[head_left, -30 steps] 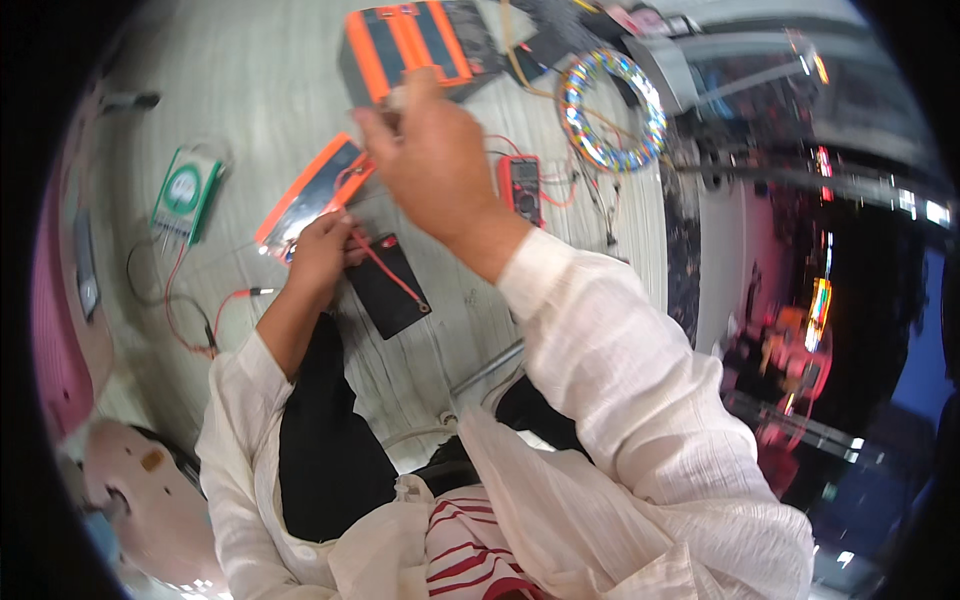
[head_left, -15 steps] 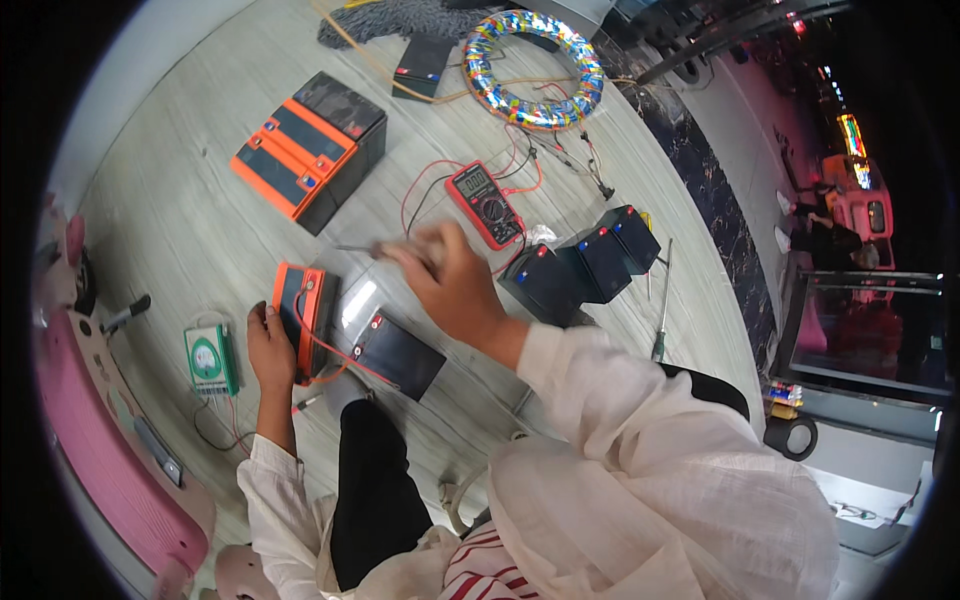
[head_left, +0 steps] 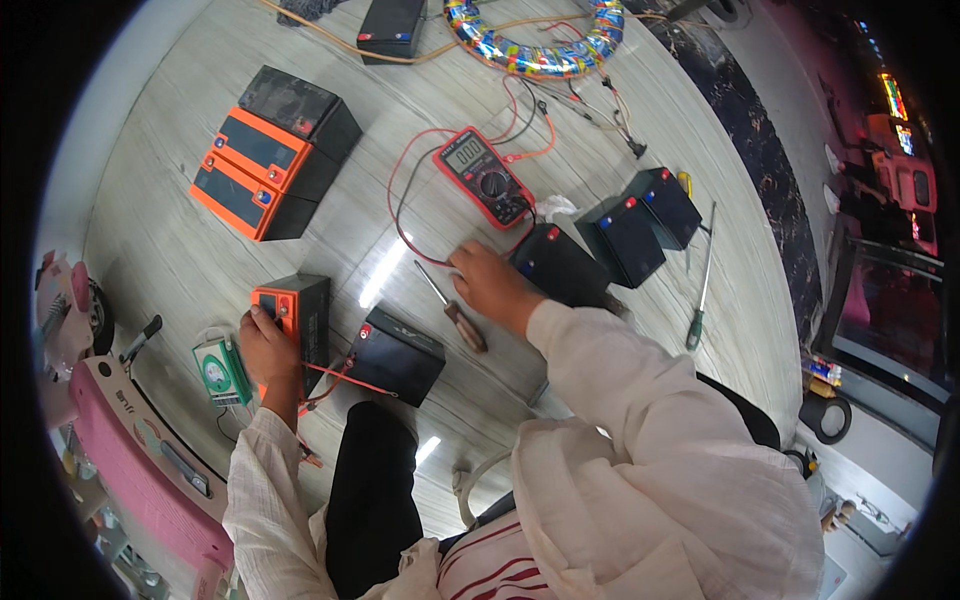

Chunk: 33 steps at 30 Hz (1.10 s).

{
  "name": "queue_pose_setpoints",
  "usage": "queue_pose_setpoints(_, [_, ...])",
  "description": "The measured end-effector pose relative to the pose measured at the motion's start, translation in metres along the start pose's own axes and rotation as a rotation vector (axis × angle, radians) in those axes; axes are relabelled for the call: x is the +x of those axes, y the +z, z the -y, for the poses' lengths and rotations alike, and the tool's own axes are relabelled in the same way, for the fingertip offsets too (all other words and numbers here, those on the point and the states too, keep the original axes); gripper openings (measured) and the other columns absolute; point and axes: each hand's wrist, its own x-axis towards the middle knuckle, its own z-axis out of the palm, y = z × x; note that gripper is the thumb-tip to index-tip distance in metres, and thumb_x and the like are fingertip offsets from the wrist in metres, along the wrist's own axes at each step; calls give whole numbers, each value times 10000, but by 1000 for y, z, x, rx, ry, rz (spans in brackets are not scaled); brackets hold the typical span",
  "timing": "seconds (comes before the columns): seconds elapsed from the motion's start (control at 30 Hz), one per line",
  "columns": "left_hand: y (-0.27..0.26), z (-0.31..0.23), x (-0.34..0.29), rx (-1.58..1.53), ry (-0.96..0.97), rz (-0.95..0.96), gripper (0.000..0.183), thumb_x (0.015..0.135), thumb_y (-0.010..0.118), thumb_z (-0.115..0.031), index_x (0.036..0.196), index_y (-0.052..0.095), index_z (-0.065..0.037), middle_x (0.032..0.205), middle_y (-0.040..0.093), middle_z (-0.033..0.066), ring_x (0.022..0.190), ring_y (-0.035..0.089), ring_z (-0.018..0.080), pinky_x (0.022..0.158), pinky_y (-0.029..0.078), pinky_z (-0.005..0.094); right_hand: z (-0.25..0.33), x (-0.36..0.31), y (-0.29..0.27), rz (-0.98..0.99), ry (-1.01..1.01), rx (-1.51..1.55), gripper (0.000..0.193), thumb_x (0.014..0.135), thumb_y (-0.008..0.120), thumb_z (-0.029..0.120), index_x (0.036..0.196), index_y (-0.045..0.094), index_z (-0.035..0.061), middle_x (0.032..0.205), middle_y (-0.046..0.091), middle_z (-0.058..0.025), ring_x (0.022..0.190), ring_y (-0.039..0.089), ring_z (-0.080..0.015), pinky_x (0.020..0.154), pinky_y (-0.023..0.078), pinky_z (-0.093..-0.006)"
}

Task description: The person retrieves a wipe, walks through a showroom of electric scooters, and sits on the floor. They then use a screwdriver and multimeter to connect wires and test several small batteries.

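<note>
My left hand (head_left: pixel 270 350) grips the near end of an orange-topped battery (head_left: pixel 308 305), fingers against its side. Beside it, a black battery (head_left: pixel 398 355) lies with red wires (head_left: pixel 350 377) running between the two. My right hand (head_left: pixel 495 288) is low over the floor, thumb and fingers apart, at the red test lead (head_left: pixel 428 257) of the multimeter (head_left: pixel 487 180); whether it touches the lead is unclear. A screwdriver (head_left: pixel 463 325) with a brown handle lies on the floor between that hand and the black battery.
Three black batteries (head_left: pixel 622 240) stand right of the multimeter, near a green-handled screwdriver (head_left: pixel 699 308). Farther left sits a group of orange and black batteries (head_left: pixel 280 150). A wrapped ring (head_left: pixel 535 55) lies at the far side. A green-and-white meter (head_left: pixel 220 370) and pink scooter (head_left: pixel 150 470) are at left.
My right hand has put the screwdriver down on the floor and moved right, toward the multimeter's leads. My left hand stays on the orange-topped battery, which has turned slightly. The view has shifted.
</note>
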Motion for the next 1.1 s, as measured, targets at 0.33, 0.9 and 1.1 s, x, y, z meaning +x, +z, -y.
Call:
queue_pose_setpoints(0.33, [21, 0, -3, -2, -49, 34, 594, 1016, 280, -527, 1147, 611, -52, 1033, 671, 166, 951, 621, 396, 816, 458, 464, -144, 151, -96, -753, 360, -177, 150, 801, 543, 10, 943, 588, 6, 975, 604, -241, 920, 608, -396, 834, 506, -466])
queue_pose_setpoints(0.9, [22, -10, -4, -138, -18, -28, 513, 1027, 363, -456, 1134, 604, -16, 997, 663, 166, 903, 639, 334, 800, 478, 403, -234, 206, -170, -197, 548, -634, 285, 881, 575, 153, 1116, 601, -6, 1201, 556, -244, 987, 661, -416, 824, 553, -482])
queue_pose_setpoints(1.1, [10, 2, 1, -36, -47, -43, 490, 1018, 375, -450, 1107, 612, -30, 1005, 653, 178, 928, 623, 378, 805, 473, 434, -170, 191, -205, -418, 189, -582, 214, 879, 570, 188, 986, 649, 21, 1078, 602, -244, 883, 653, -421, 809, 536, -465])
